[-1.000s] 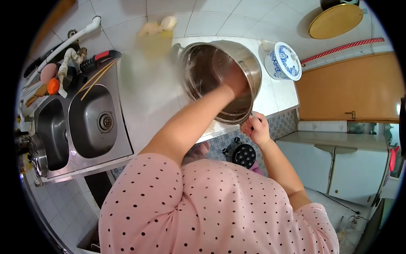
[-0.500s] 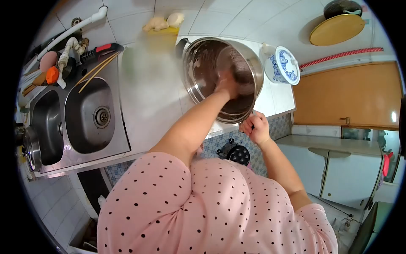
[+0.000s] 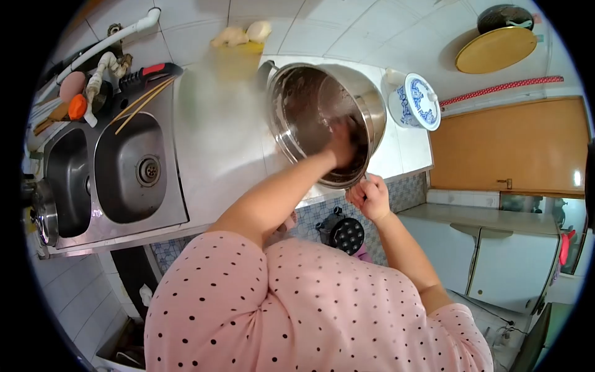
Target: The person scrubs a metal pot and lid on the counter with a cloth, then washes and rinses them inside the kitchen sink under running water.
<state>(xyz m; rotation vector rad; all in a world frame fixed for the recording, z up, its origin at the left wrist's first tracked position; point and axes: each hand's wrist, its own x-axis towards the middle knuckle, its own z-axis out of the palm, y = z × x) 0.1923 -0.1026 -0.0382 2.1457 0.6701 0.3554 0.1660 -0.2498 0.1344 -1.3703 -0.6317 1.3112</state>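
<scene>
A large, deep stainless steel pot (image 3: pixel 373 102) lies tilted on the white counter, its mouth turned toward me. My left hand (image 3: pixel 341 146) is inside it, near the right wall, blurred by motion. Against the fingers is a dark patch that moves with the hand; what it is I cannot make out. At the pot's near rim my right hand (image 3: pixel 370 197) is closed around the handle, which the fingers mostly hide. The pot's other handle (image 3: pixel 265 68) sticks out at the far left. Wet streaks and drops show on the inner wall.
Left of the counter (image 3: pixel 217 180) is a double sink (image 3: pixel 133 204) with chopsticks (image 3: pixel 145 102) across its corner. A blue-and-white lidded pot (image 3: pixel 414 102) stands right of the steel pot. Ginger (image 3: pixel 230 36) lies at the back. A black stool-like object (image 3: pixel 346 235) stands below the counter's edge.
My left hand has moved down and slightly right inside the pot, the dark patch with it. My right hand keeps its hold on the handle. The view has shifted slightly.
</scene>
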